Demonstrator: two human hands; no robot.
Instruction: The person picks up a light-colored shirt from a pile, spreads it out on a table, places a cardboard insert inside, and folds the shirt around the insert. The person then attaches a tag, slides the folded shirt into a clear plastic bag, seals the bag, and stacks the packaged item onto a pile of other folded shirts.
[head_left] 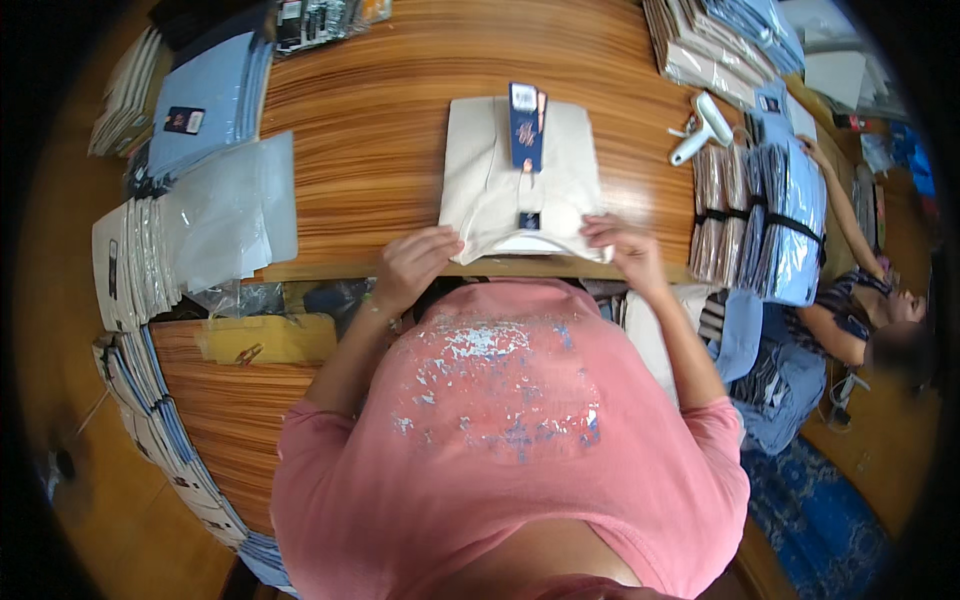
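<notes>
A folded cream T-shirt (475, 160) lies on the wooden table in front of me, its collar toward me at the table's near edge. On top of it rests a dark blue hang tag (527, 135), and a small dark label shows inside the neck. My left hand (415, 262) pinches the shirt's near left corner. At the near right corner, the fingers of my right hand (625, 247) close on the cloth beside the collar. A white piece shows within the neck opening.
Left stand piles of blue shirts (205, 85), clear plastic bags (235, 210) and packed cream shirts (125, 265). Rightward lie a white handheld tool (703, 130) and strapped bundles of packed shirts (790, 225). Another person (850, 320) is at the far right.
</notes>
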